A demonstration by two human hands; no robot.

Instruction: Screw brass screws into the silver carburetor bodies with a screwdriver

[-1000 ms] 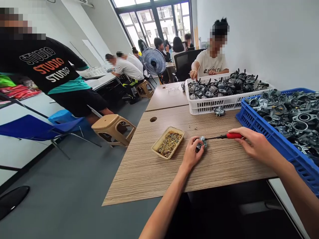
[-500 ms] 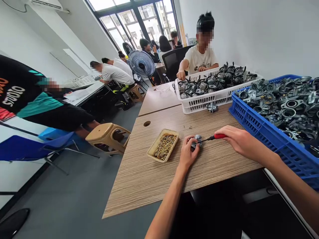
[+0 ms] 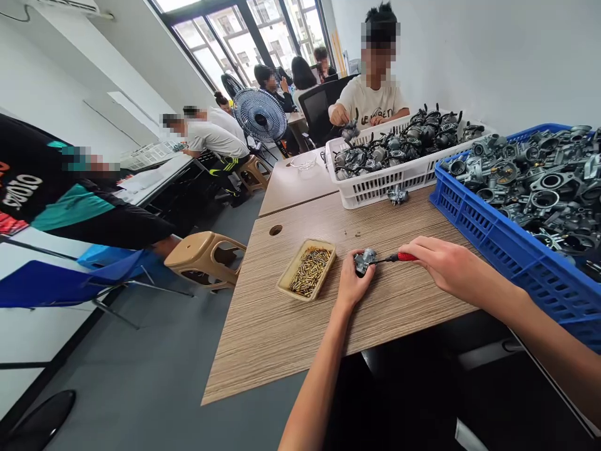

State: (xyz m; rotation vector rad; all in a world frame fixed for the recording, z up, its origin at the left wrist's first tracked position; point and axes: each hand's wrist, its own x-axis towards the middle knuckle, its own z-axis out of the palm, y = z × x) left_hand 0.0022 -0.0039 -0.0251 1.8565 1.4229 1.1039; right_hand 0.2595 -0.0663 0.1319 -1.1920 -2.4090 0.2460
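On the wood-grain table (image 3: pixel 263 338) my left hand (image 3: pixel 353 280) is closed around a small grey metal carburetor (image 3: pixel 365 259), its thumb along the near side. My right hand (image 3: pixel 444 266) grips the red handle of a screwdriver (image 3: pixel 404 256). The screwdriver's dark shaft points left, and its tip meets the right side of the carburetor; the exact contact point is too small to make out. Left of my left hand stands a cream tray (image 3: pixel 282 287) holding many small brass-coloured parts. Two tiny pieces (image 3: pixel 357 234) lie beyond the carburetor.
A blue crate (image 3: pixel 488 232) heaped with metal carburetor bodies stands at the right. Behind the table's middle is a white crate (image 3: pixel 370 195) of darker carburetors, with a single carburetor (image 3: pixel 398 195) before it. Across it, a co-worker's hand (image 3: pixel 339 115) holds a carburetor. A tan stool (image 3: pixel 201 254) stands left.
My left hand has turned the carburetor, showing more of it, and the screwdriver has shifted slightly with it. The co-worker's hand has risen from the white crate with a carburetor.
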